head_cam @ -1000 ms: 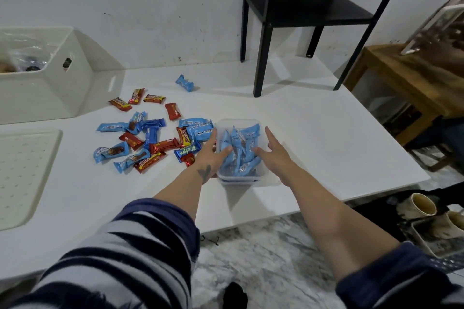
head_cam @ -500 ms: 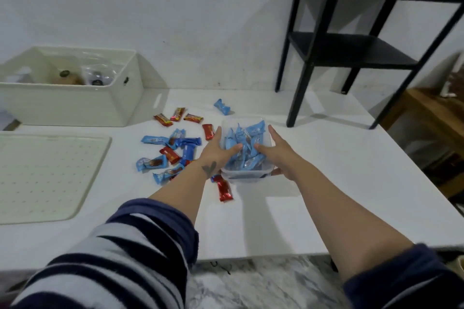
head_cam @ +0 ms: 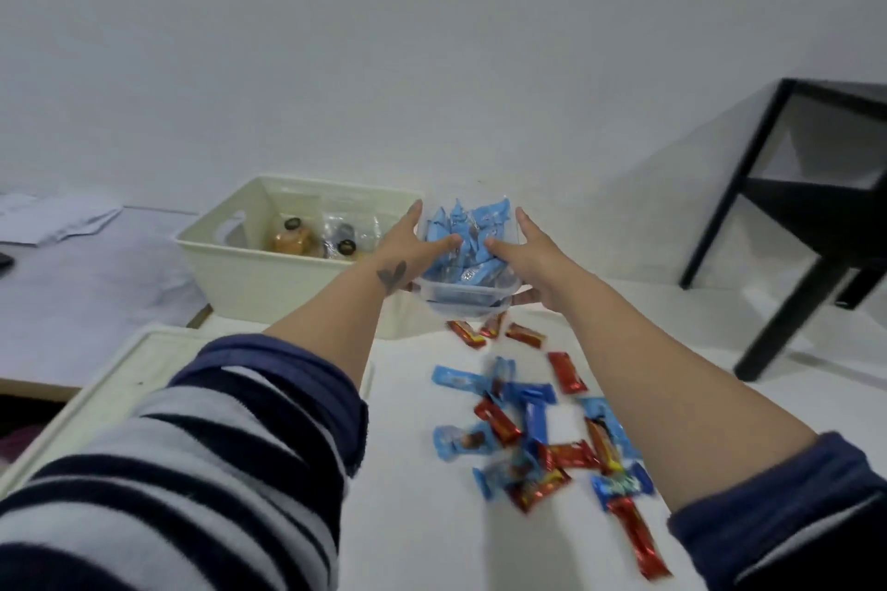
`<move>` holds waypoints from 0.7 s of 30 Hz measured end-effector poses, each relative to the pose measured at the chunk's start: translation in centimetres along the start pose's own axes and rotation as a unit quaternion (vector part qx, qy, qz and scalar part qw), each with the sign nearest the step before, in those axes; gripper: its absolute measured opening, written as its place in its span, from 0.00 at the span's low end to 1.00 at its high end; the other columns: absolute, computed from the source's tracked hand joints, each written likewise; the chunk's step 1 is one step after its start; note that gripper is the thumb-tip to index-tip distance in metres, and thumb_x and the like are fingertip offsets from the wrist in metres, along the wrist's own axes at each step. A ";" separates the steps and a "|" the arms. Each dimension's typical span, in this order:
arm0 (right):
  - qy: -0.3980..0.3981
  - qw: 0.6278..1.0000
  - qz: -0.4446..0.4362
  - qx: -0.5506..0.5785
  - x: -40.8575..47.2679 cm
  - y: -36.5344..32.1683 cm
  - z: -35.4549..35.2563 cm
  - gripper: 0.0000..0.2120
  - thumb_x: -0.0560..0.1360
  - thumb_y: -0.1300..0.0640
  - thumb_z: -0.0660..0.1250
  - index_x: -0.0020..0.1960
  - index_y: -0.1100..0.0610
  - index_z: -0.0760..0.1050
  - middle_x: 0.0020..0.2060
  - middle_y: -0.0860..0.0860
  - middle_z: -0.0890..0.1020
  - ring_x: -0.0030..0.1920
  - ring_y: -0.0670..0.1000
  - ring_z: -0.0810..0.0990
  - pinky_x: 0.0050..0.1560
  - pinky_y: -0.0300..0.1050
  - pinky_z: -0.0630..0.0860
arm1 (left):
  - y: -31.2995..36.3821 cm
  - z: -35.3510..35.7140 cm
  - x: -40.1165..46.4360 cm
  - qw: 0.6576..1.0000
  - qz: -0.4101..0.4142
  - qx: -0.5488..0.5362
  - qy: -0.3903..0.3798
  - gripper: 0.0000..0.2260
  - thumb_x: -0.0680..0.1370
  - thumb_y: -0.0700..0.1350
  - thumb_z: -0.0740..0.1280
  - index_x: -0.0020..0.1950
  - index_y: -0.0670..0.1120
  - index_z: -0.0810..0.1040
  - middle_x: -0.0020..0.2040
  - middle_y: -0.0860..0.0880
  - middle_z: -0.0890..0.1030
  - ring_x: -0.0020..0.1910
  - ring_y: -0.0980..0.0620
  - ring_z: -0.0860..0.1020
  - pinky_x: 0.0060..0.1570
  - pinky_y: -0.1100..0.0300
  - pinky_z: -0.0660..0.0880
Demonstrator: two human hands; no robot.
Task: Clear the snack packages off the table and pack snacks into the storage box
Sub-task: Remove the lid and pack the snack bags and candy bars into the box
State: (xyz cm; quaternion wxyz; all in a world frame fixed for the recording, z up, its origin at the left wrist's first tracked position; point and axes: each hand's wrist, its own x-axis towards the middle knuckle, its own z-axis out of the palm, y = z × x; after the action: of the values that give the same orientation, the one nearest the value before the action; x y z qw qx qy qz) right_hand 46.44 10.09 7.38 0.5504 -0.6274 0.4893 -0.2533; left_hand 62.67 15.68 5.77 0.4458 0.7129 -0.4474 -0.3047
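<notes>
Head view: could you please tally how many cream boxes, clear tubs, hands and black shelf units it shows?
Cream storage box: 1
Clear tub of blue packets: 1
Hands gripping the tub: 2 (left hand, right hand)
Black shelf unit: 1
Total: 5
</notes>
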 end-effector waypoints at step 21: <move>-0.044 0.988 0.117 -0.090 21.4 -1.3 21.3 0.28 0.72 0.64 0.67 0.69 0.53 0.62 0.58 0.55 0.77 0.55 0.54 0.79 0.56 0.50 0.79 | -14.1 -14.5 18.8 0.970 -0.187 0.038 -0.153 0.34 0.75 0.44 0.70 0.76 0.57 0.55 0.70 0.44 0.71 0.65 0.41 0.74 0.54 0.45 0.78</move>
State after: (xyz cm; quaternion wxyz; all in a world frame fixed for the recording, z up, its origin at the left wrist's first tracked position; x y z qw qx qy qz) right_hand 73.53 0.27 -1.82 0.5383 -0.6236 0.5553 -0.1141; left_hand 87.72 6.73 -1.63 0.2796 0.7454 -0.3804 -0.4706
